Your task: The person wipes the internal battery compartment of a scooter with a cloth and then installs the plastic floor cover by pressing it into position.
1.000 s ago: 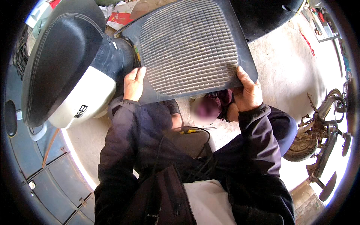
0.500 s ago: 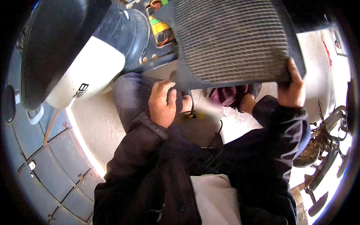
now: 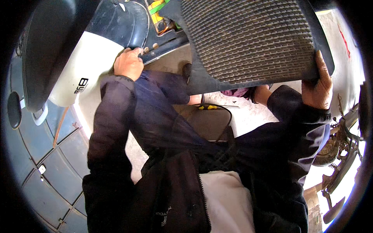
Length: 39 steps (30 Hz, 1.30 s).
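Note:
My right hand [image 3: 318,83] grips the right lower part of a black floorboard panel [image 3: 248,42] with a ribbed, dusty centre, held tilted at the top. My left hand [image 3: 127,62] has its fingers curled at the edge of the scooter's black footboard [image 3: 167,46], beside two small round pieces [image 3: 150,48]; what they pinch, if anything, is too small to tell. Past that hand an opening [image 3: 159,17] shows yellow and green parts and wires. The scooter's white body panel [image 3: 74,70] and black seat [image 3: 50,46] stand to the left.
A yellow-handled tool [image 3: 211,106] and black cord lie on a dark pad [image 3: 206,122] between my legs. A dismantled scooter frame with a wheel [image 3: 330,151] is at right, a red strip [image 3: 344,40] upper right. Blue metal panelling [image 3: 54,171] spans the lower left.
My left hand has let go of the black panel and moved up and left to the scooter's edge. The panel has swung rightward in my right hand, exposing the opening with coloured parts.

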### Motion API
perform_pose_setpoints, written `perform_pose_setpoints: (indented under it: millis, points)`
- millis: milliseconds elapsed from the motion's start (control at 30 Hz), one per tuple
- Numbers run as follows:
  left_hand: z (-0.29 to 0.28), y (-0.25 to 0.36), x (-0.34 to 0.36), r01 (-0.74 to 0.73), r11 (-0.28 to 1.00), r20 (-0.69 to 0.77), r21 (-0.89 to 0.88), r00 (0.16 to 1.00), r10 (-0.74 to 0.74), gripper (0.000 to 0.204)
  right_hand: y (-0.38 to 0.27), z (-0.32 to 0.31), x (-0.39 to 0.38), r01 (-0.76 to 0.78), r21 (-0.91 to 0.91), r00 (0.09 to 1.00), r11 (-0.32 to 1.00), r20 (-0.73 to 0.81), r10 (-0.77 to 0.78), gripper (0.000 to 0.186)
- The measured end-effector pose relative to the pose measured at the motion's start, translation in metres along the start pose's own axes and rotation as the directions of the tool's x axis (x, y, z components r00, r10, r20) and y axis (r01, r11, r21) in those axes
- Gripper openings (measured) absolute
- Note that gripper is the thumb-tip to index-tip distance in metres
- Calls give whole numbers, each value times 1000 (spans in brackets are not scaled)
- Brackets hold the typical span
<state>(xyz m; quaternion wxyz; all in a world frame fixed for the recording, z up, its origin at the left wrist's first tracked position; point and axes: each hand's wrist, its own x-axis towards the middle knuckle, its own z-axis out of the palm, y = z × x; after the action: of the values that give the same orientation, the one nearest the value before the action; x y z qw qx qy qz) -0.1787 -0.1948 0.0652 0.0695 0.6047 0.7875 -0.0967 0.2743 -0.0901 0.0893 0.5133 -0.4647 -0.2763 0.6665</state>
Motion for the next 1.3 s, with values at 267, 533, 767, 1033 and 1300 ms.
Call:
perform_pose_setpoints:
  millis: [267, 533, 767, 1033, 1300]
  points:
    - [-10, 2, 22, -418, 847, 43, 328, 903, 428, 22, -5, 4, -5, -5, 0, 1000, 1000, -28, 5, 30]
    - [-21, 0, 56, -603, 760, 286, 241, 793, 538, 18, -1, -15, 1, -21, 50, 998, 999, 59, 18, 32]
    - [-21, 10, 74, -464, 868, 471, 177, 814, 339, 15, 1, -19, -2, 1, -3, 1000, 1000, -1, -1, 32]
    - [-20, 3, 91, -212, 976, 638, 45, 758, 135, 13, -8, 12, -15, -89, 56, 995, 994, 43, 87, 33]
    - [-16, 7, 68, -499, 827, 283, 260, 858, 429, 15, 2, -16, -1, -32, 31, 999, 999, 18, 32, 32]
